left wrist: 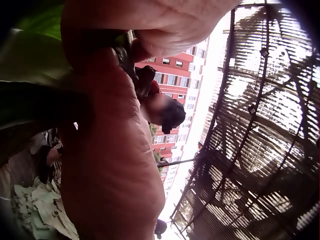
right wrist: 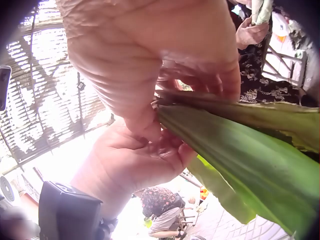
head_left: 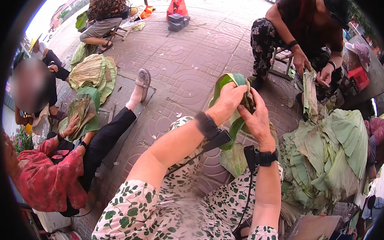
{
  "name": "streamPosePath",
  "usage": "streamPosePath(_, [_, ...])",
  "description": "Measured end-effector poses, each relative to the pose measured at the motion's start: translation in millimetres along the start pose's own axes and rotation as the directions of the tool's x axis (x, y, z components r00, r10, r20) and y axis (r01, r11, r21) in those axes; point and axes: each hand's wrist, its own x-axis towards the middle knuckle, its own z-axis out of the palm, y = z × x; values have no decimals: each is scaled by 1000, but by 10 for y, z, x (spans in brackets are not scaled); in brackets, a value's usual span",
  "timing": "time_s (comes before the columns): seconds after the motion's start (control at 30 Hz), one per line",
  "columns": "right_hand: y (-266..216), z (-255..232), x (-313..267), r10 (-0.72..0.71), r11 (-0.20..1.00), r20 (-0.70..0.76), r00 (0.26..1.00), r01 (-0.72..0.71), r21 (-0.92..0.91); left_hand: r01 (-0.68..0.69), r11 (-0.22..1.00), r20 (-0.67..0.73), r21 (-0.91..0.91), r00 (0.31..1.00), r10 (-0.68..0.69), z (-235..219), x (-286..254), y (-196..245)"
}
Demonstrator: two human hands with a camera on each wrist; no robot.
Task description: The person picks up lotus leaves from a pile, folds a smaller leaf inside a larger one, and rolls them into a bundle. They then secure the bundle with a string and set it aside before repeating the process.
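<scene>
Both hands meet in front of the body around a bundle of large green leaves (head_left: 236,117). The left hand (head_left: 230,100) grips the gathered top edge, its fingers curled over it. Against the other side, the right hand (head_left: 257,118) pinches the same gathered end between thumb and curled fingers. In the right wrist view the green leaf (right wrist: 235,150) fans out from the pinched end, a browner fold lying along it. The left wrist view shows the left hand (left wrist: 112,140) close up, with dark folded leaf ends (left wrist: 127,60) at its fingers.
A big pile of pale green leaves (head_left: 326,158) lies at the right. Beyond it a seated person (head_left: 304,43) holds leaves. At the left, a person in a red shirt (head_left: 54,178) has one leg stretched out. Dark boxes (head_left: 177,23) and a red bag (head_left: 177,6) stand farther off.
</scene>
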Motion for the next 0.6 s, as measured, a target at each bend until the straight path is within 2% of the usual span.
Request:
streamPosePath(0.03, [-14,-10,6,31,997,14,999,-32,72,-7,1000,-5,-11,1000,7,-16,-5,26])
streamPosePath(0.1, [69,-7,24,24,997,2,1000,-24,74,14,995,-5,-103,1000,-15,-9,-33,81])
streamPosePath(0.17, [94,6,34,9,987,4,1000,-10,160,26,993,26,-113,999,-23,-16,-41,111])
streamPosePath(0.23, [96,10,30,10,991,-7,1000,-9,135,26,994,-1,-106,1000,-27,-10,-66,145])
streamPosePath(0.37, [132,35,39,-4,977,-16,1000,7,214,54,992,-11,-113,998,-56,-13,-107,196])
streamPosePath(0.47, [116,10,29,-5,968,28,1000,-2,251,55,992,16,-112,998,-54,-14,-141,222])
streamPosePath(0.53, [141,39,42,7,924,39,999,-21,382,47,993,21,-112,999,-45,-35,-145,235])
streamPosePath(0.6, [98,7,37,9,911,59,998,-33,411,10,986,31,-166,1000,-5,-45,-135,206])
